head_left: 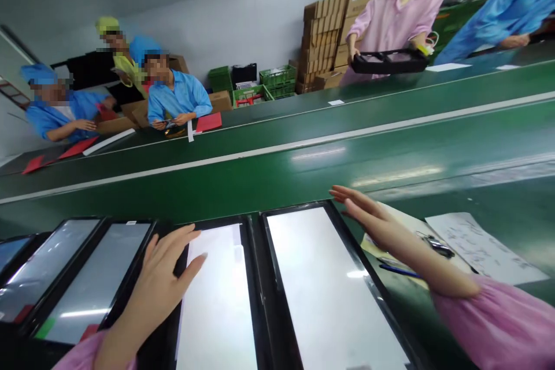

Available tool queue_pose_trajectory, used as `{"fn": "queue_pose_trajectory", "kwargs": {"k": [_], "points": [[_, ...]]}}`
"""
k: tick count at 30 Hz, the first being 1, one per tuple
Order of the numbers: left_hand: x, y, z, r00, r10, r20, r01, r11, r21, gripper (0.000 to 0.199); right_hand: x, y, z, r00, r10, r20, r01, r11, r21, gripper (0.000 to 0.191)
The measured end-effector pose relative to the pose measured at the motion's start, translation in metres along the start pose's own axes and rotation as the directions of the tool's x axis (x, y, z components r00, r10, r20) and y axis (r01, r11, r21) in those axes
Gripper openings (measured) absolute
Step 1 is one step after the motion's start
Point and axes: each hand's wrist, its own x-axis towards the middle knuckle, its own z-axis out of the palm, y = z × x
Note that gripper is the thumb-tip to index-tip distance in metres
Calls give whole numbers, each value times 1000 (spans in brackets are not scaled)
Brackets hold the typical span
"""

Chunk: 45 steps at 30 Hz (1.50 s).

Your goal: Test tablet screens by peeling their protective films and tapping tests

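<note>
Two black-framed display panels lie side by side in front of me, both with white surfaces. Over the left edge of the nearer-left white panel [217, 300] hovers my left hand [162, 277], fingers apart and holding nothing; whether it touches the frame I cannot tell. Beside the top right corner of the other white panel [321, 277] is my right hand [373, 217], its fingers stretched out and nothing in them. Further left lie darker grey panels [104, 277] in black frames, with red and green tabs at their lower ends.
Right of the panels are a clipboard [437, 245], a blue pen [399, 271] and a handwritten sheet [481, 245]. Beyond runs a green conveyor [243, 179]. Several co-workers sit or stand across it; one in pink holds a black tray [390, 63]. Stacked cartons [323, 34] stand behind.
</note>
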Motion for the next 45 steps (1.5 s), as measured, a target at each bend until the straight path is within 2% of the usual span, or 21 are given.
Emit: {"fn": "queue_pose_trajectory", "kwargs": {"k": [3, 6, 12, 14, 18, 24, 29, 36, 41, 45], "points": [[28, 24, 11, 994, 57, 92, -56, 998, -13, 40, 3, 2, 33, 995, 97, 11, -97, 974, 203, 58], [35, 42, 17, 984, 136, 111, -136, 991, -10, 38, 0, 2, 45, 987, 163, -1, -154, 934, 324, 60], [22, 51, 15, 969, 235, 76, -238, 971, 29, 36, -11, 5, 45, 972, 234, -29, -194, 862, 468, 75], [21, 50, 13, 970, 233, 66, -236, 971, 43, 38, -12, 5, 46, 970, 244, -22, -200, 840, 504, 78], [21, 50, 12, 969, 213, 124, -220, 974, 48, 46, -13, 0, 46, 971, 239, -4, -198, 811, 551, 85], [21, 51, 8, 964, 197, 181, -207, 978, 40, 56, -14, 1, 44, 982, 190, 4, -166, 847, 505, 87], [22, 51, 2, 960, 196, 202, -201, 979, 7, 64, -13, 2, 45, 974, 228, -1, -191, 817, 545, 95], [24, 61, 2, 923, 257, 287, -263, 965, -18, 65, -15, -17, 45, 933, 358, -16, -288, 775, 562, 85], [21, 58, -1, 933, 277, 228, -293, 955, 37, 67, -13, -19, 47, 891, 450, -57, -334, 735, 590, 88], [22, 43, -8, 986, 155, 61, -164, 971, 175, 71, -11, -16, 49, 889, 454, -66, -331, 735, 592, 86]]}}
